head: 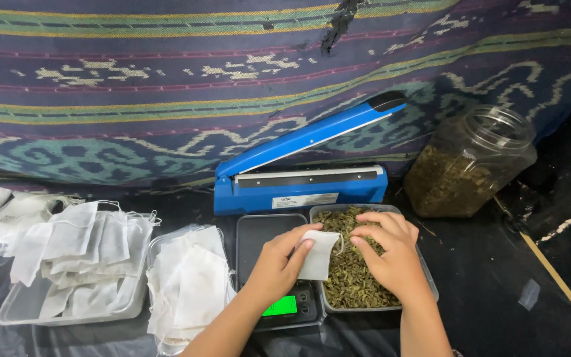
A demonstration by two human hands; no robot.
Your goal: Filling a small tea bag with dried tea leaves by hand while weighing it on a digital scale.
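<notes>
Over the herb tray point(426, 274), small white bag point(318, 254) — seemingly empty, held by both hands

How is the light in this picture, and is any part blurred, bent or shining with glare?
Head view: soft, even light on the hands and the white sachet between them; the right side falls into dark shadow. The scale's display glows bright green. The clear jar shows faint reflections. The wide lens bends the striped cloth into curves. Focus is sharp overall, with no motion blur.
</notes>
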